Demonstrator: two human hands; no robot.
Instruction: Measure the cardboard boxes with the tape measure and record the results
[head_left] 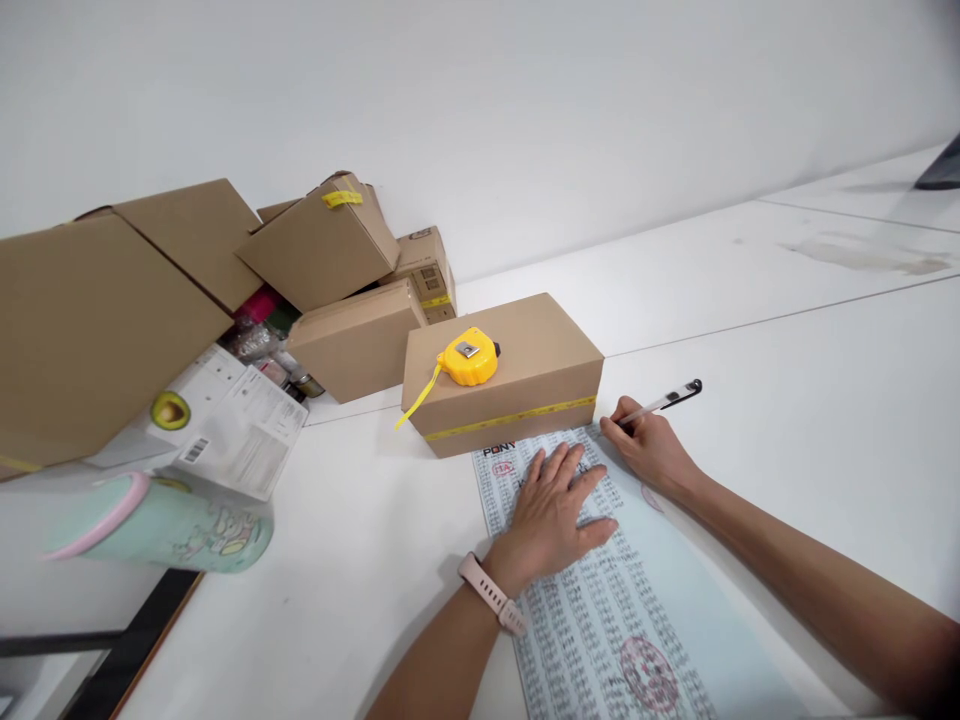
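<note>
Black/white pen point(660, 404) held btwn R fingers point(618, 436).

The white table point(337, 580) (a thin dark seam point(750, 323) crosses it) carries a printed sheet point(622, 600) and, at its far edge, a taped cardboard box point(525, 385). Toward the left there are a mint-green bottle point(202, 530), an avocado-printed package point(244, 430) and further brown boxes point(360, 345).

2 hands point(553, 515) point(652, 448), 1 pen point(669, 400), 1 paper sht. point(592, 610), 1 tape meas. point(474, 368), 1 btl. point(214, 530)
</note>
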